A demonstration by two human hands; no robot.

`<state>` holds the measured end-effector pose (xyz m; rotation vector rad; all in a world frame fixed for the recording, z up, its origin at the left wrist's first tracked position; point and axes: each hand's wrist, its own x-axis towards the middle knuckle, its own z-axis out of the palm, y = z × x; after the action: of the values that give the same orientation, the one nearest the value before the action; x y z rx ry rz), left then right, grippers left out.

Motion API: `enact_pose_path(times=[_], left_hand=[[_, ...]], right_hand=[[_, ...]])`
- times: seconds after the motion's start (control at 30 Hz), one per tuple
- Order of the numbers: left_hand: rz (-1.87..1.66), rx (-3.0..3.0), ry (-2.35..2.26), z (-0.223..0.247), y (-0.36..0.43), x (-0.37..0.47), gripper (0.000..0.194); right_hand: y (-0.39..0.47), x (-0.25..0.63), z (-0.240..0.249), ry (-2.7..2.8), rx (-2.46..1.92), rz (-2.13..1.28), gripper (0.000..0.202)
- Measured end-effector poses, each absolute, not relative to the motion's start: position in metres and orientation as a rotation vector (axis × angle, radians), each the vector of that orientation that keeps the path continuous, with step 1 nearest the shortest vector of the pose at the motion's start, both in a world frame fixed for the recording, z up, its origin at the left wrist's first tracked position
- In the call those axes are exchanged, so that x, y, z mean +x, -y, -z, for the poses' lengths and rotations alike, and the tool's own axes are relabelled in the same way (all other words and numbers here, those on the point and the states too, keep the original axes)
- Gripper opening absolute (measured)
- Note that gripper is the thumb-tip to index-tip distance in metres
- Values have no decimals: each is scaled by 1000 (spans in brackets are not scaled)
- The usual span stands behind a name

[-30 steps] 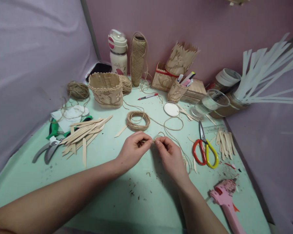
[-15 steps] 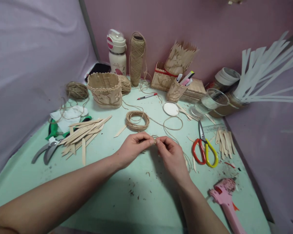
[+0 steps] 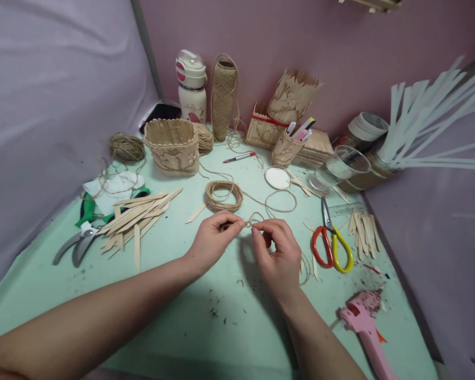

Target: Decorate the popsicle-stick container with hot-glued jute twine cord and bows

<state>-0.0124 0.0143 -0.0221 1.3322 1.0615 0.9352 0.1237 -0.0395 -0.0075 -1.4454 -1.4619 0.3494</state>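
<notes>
My left hand [image 3: 214, 237] pinches a small loop of twine [image 3: 248, 224] between thumb and forefinger, above the middle of the table. Close on its right, my right hand [image 3: 279, 253] has its thumb and forefinger nearly together beside the loop; whether any twine lies between them is too small to tell. A strand runs from the loop back to the right, towards loose curls on the table. Just behind my left hand lies a coil of twine [image 3: 224, 196].
Scissors [image 3: 331, 248] and a pink glue gun [image 3: 366, 327] lie at the right. Wooden strips [image 3: 138, 216] and pruning shears [image 3: 83, 240] are at the left. Farther back stand an oval basket [image 3: 172, 148], a twine spool [image 3: 224, 100], a bottle [image 3: 192, 95] and a clear cup [image 3: 340, 169].
My fingertips have parted slightly, and the small loop now shows between them. My right hand has turned a little, its fingers lifting off my left fingertips.
</notes>
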Motion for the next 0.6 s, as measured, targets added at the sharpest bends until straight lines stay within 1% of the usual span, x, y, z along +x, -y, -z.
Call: enact_pose_path(times=[0.17, 0.37, 0.43, 0.6], left_hand=[[-998, 1532, -1041, 18, -10, -13, 13], [-1034, 1626, -983, 20, -9, -14, 12], [-1026, 1646, -976, 21, -9, -14, 12], [-981, 1690, -1006, 20, -9, -13, 11]], right_hand=[[38, 125, 9, 1392, -1519, -507, 9], [37, 128, 9, 1313, -1506, -648, 9], [37, 128, 9, 1320, -1507, -623, 8], [38, 126, 11, 1431, -1529, -436, 7]])
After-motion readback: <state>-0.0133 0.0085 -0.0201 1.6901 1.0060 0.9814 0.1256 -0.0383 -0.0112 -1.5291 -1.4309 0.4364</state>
